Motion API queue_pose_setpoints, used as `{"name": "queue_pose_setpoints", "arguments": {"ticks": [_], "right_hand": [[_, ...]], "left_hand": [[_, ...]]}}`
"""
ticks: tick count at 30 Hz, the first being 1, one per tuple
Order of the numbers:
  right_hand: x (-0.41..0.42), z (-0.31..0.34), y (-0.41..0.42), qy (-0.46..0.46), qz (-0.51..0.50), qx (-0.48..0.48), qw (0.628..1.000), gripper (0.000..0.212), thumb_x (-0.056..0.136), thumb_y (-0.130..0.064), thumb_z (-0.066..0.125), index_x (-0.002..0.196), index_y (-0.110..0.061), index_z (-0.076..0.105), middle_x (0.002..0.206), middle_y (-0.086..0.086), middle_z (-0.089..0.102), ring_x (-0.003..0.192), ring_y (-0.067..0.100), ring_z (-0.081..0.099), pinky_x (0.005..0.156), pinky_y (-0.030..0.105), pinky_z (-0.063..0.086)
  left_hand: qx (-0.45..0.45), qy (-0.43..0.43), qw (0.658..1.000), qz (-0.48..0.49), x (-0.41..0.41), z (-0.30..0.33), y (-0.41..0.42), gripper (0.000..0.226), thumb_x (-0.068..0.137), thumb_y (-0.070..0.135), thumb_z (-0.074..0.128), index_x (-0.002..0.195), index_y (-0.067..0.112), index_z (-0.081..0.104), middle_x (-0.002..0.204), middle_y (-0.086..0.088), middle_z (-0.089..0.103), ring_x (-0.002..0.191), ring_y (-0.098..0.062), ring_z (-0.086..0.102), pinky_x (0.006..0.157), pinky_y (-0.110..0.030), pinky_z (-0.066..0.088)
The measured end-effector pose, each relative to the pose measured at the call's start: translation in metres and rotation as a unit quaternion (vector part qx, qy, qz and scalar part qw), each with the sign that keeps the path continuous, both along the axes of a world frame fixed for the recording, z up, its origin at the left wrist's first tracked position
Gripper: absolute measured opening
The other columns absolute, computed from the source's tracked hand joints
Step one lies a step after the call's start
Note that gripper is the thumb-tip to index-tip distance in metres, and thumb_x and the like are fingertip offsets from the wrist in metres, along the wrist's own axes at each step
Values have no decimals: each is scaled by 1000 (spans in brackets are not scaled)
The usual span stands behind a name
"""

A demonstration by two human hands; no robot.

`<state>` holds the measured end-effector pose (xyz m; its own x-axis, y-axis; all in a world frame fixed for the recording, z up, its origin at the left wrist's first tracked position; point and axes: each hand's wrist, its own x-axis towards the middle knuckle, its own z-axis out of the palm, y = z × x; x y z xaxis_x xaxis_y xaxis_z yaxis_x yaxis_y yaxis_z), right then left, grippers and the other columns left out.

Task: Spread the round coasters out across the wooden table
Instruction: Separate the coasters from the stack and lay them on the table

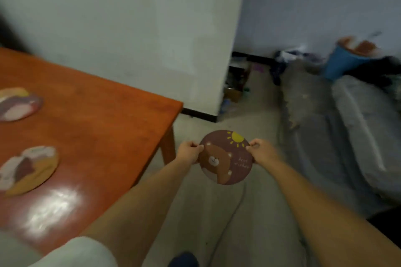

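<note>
The only writing in view stands on the brown coaster, the one with the bear and the yellow sun. It is two short lines of pale cursive lettering on the coaster's right half, below the sun and beside the bear. The frame is blurred and the letters are small; they seem to read "best wishes", but this cannot be told for sure. The two coasters on the desk carry only coloured shapes, with no lettering that can be made out. No other label, brand, number or sign can be read anywhere in view.
</note>
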<state>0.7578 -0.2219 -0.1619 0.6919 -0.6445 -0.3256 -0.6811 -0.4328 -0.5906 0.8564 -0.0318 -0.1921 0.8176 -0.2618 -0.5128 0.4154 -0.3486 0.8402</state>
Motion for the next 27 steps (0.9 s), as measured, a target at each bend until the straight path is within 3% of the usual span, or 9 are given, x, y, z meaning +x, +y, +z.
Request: {"name": "queue_pose_setpoints", "arguments": {"ticks": [2, 4, 9, 13, 15, 18, 21, 24, 27], "right_hand": [[42, -10, 14, 4, 57, 31, 998, 12, 87, -15, 63, 93, -5, 67, 106, 25, 70, 101, 37, 66, 91, 45, 53], [87, -18, 38, 6, 126, 50, 991, 4, 87, -14, 62, 84, -11, 61, 102, 25, 69, 100, 39, 66, 91, 52, 53], [192, -27, 111, -6, 276, 55, 960, 27, 86, -13, 61, 63, -20, 49, 84, 11, 57, 87, 30, 62, 89, 51, 54], [253, -28, 154, -2, 363, 31, 931, 4, 86, -16, 64, 86, -11, 64, 93, 16, 67, 92, 28, 63, 82, 32, 48], [276, -29, 169, 10, 390, 14, 921, 17, 87, -19, 64, 99, -7, 66, 104, 14, 70, 101, 29, 63, 76, 24, 39], [302, -33, 191, 41, 446, -3, 894, 16, 89, -20, 62, 98, -6, 64, 108, 15, 68, 103, 30, 61, 77, 26, 40], [325, -42, 212, 57, 504, -18, 862, 12, 91, -19, 60, 92, -8, 60, 111, 16, 67, 106, 31, 60, 83, 31, 44], [341, -56, 232, 69, 550, -25, 832, 22, 90, -18, 61, 103, -1, 64, 113, 17, 67, 110, 31, 59, 94, 33, 44], [349, -70, 250, 83, 603, -39, 793, 12, 89, -17, 61, 93, -6, 62, 108, 19, 68, 110, 33, 58, 115, 38, 25]], "left_hand": [[11, -13, 998, 56, 14, -1, 27, 32, 89, 11, 60, 59, 16, 49, 65, -7, 55, 60, -19, 54, 45, -20, 50], [23, -14, 993, 118, 32, -5, 58, 31, 89, 10, 60, 61, 17, 51, 67, -8, 54, 62, -21, 52, 59, -29, 52], [45, -12, 967, 251, 80, -12, 135, 34, 91, 8, 59, 59, 14, 46, 62, -9, 47, 56, -21, 44, 53, -29, 42], [42, 13, 950, 311, 103, -12, 176, 31, 93, 10, 57, 64, 12, 46, 69, -11, 47, 71, -27, 45, 69, -38, 44], [41, 13, 944, 327, 109, -13, 188, 30, 94, 11, 57, 66, 12, 45, 70, -11, 46, 71, -27, 45, 66, -36, 44], [62, 21, 926, 371, 116, -18, 199, 37, 93, 10, 57, 60, 14, 40, 63, -9, 41, 58, -23, 40, 52, -32, 38], [83, 31, 905, 416, 121, -26, 208, 40, 91, 6, 58, 57, 13, 38, 59, -9, 39, 56, -22, 40, 55, -33, 40], [124, 55, 889, 437, 121, -35, 216, 38, 90, 9, 60, 58, 14, 40, 63, -8, 45, 72, -27, 48, 71, -40, 45], [176, 76, 872, 451, 118, -45, 222, 37, 90, 11, 59, 59, 16, 39, 63, -6, 46, 73, -27, 49, 74, -43, 49]]}}
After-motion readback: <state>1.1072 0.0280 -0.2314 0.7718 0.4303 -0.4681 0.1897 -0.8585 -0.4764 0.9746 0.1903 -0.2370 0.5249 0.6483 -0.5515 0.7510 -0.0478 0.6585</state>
